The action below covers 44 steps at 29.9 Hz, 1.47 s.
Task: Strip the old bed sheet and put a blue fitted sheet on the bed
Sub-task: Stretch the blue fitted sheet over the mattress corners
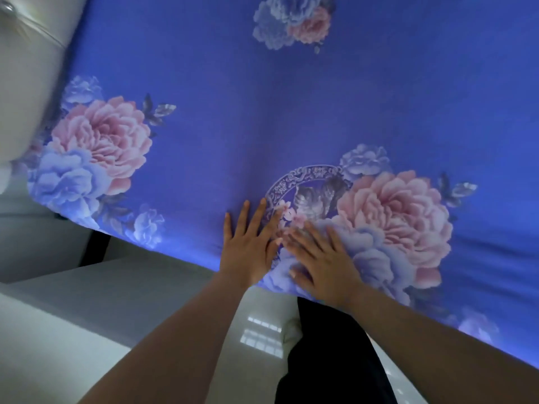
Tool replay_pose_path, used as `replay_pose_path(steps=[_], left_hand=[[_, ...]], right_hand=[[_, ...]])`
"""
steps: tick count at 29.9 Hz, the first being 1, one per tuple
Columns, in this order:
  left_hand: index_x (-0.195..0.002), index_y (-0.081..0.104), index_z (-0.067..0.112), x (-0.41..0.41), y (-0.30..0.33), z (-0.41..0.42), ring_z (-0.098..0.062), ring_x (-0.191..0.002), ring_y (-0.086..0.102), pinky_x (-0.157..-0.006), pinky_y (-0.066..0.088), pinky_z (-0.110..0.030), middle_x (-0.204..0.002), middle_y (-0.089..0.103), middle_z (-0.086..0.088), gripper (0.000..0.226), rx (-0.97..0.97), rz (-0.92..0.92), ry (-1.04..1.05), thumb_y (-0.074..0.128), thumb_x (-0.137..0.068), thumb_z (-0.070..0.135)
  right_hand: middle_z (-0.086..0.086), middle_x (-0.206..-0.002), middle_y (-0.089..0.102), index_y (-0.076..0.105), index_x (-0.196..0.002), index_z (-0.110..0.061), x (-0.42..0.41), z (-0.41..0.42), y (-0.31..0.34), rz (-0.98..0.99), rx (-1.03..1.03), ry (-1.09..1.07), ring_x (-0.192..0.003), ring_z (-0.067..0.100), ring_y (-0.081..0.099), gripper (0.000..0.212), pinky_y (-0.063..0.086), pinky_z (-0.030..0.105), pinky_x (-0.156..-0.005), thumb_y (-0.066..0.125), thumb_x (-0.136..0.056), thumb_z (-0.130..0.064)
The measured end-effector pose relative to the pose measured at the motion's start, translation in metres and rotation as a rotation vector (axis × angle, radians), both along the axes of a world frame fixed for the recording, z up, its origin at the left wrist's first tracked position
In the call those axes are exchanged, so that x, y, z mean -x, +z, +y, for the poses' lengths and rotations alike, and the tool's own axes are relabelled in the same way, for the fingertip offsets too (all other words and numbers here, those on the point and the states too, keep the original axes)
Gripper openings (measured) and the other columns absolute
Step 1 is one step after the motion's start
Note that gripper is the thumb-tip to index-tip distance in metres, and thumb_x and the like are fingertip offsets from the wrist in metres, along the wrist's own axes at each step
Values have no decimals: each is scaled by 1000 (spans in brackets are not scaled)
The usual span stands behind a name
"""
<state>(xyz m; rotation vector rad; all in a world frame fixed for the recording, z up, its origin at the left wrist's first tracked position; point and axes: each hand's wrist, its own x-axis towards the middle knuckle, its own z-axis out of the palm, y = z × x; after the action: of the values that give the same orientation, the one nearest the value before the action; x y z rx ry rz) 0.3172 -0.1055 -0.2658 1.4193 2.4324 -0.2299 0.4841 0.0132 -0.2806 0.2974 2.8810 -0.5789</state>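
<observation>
Both forearms are showing bare from the lower frame edge to the wrists; no sleeve, watch, bracelet or ring is appearing on either. The left hand (250,252) is showing short, plain fingernails. The right hand (323,260) is showing a pale, unpainted thumbnail; its fingertips are blurring and cannot be inspected. Below and between the arms, a dark, near-black trouser leg (326,360) is showing, plain fabric with no visible seam, pocket or marking.
</observation>
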Motion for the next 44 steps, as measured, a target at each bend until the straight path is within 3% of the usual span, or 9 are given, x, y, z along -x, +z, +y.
replay_pose_path(steps=[3,6,8,11,15,24,33,38,44], left_hand=[[-143,37,31,-32,9,-20,-38,-134,39,-102,30,-65,-148,41,-5,54,108,-18,-1,32,-92,47],[-141,41,30,-62,29,-22,-41,-129,44,-92,40,-64,-146,44,-6,63,222,-66,37,56,-81,45],[-148,28,32,-75,34,-21,-44,-138,29,-99,37,-58,-156,25,-7,78,282,-99,85,62,-80,47],[-150,-7,33,-106,49,-15,-41,-145,1,-113,26,-50,-158,-14,-6,75,363,-202,53,37,-92,52],[-149,21,27,-155,89,23,-27,-138,30,-104,37,-41,-155,22,-3,58,359,-335,-28,39,-97,43],[-120,53,23,-269,143,141,-25,-116,55,-94,43,-34,-121,60,-4,35,313,-368,-112,35,-95,39],[-137,47,21,-405,178,312,-21,-129,45,-104,33,-26,-139,51,-4,42,262,-504,51,40,-98,36],[-140,42,20,-433,204,399,-27,-127,44,-101,39,-36,-136,50,-8,43,192,-474,32,40,-98,33],[-146,27,24,-409,204,481,-26,-134,32,-105,34,-41,-147,34,-2,49,157,-314,-51,38,-99,34]], right_hand=[[-7,-142,49,56,-129,-30,-55,-43,17,38,81,232,-139,19,35,48,18,45,-114,27,-97,-50],[1,-138,53,53,-130,-25,-103,-23,33,53,30,-228,-131,24,45,42,28,44,-108,34,-95,-38],[6,-138,53,50,-133,-23,-130,2,42,-99,19,-531,-128,31,47,53,36,48,-102,43,-85,-43],[-1,-134,56,59,-125,-26,-170,15,69,-345,145,-432,-124,25,52,52,43,40,-96,37,-87,-54],[-1,-120,61,61,-107,-26,-188,45,108,-519,334,-516,-110,21,57,32,41,28,-78,39,-96,-46],[3,-126,58,51,-122,-23,-282,147,148,-524,451,-806,-116,22,55,36,41,28,-92,41,-96,-45],[1,-123,58,47,-126,-24,-385,291,197,-448,591,-891,-115,24,56,65,42,34,-95,31,-86,-71],[5,-124,59,45,-133,-20,-404,375,224,-351,579,-951,-111,25,59,40,46,34,-93,42,-96,-34],[0,-128,58,42,-133,-25,-401,455,220,-268,596,-1047,-112,23,57,38,42,27,-89,45,-97,-34]])
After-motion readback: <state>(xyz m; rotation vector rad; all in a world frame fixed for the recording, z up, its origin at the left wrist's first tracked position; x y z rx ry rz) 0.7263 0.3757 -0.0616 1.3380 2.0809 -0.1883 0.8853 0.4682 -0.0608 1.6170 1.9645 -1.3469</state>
